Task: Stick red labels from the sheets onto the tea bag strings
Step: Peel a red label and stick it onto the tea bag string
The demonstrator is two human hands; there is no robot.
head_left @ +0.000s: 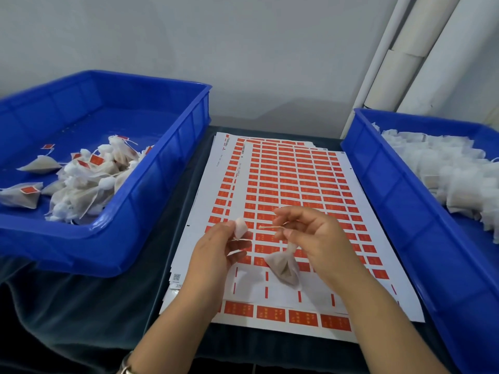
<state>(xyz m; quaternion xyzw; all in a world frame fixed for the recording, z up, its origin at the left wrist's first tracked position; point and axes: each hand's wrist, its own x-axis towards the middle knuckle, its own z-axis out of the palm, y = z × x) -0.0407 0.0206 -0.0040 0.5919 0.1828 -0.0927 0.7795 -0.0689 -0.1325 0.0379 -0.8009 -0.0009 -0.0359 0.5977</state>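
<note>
A stack of white sheets with rows of red labels (291,182) lies on the dark table in front of me. My right hand (310,236) pinches a tea bag's string (272,227), which sticks out to the left; the tea bag (283,268) hangs under this hand over the sheet. My left hand (218,247) pinches a small white wad (240,228) between thumb and fingers; what it is I cannot make out. The two hands are a short way apart above the sheet's near part, where some labels have been peeled off.
A blue tray (151,184) on the left holds several tea bags with red labels (89,179). Another blue tray (391,190) on the right is heaped with unlabelled tea bags (453,168). White pipes (405,63) run up the wall at the back right.
</note>
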